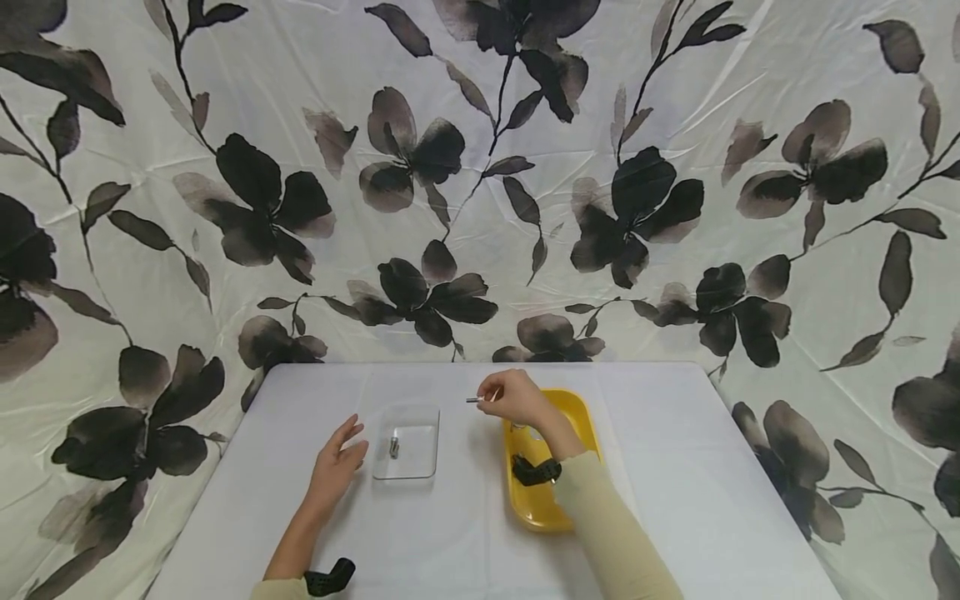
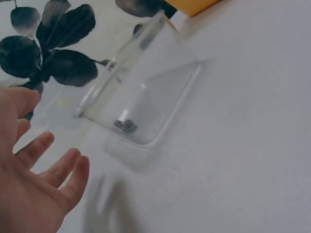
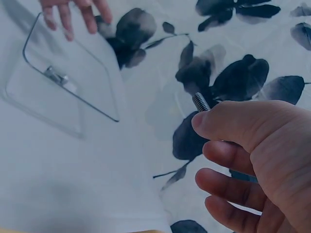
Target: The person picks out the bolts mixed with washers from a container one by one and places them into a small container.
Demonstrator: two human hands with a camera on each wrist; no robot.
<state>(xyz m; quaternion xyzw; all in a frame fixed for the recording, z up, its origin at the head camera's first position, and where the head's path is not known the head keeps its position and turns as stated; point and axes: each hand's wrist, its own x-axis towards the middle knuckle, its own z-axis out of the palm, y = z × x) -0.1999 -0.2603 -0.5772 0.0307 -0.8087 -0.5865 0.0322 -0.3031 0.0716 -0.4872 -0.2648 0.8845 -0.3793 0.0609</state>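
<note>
Cream sleeves (image 1: 615,525) show nearest the camera. The left hand (image 1: 335,467), empty, spreads its fingers loosely beside a clear box (image 1: 405,478) with small metal hardware (image 1: 393,447) inside. Farther off, near the far-left corner of a yellow tray (image 1: 543,510), the right hand (image 1: 517,397) pinches a threaded metal screw (image 3: 200,102). Floral cloth (image 1: 525,225) hangs behind.

Threaded screw (image 3: 200,102) pinched by right hand (image 3: 274,155) | metal hardware (image 3: 57,76) contained in clear box (image 3: 97,107) | left hand (image 3: 86,10) seen near box

Free lane between clear box (image 1: 417,455) and yellow tray (image 1: 542,505) — both block sideways.
</note>
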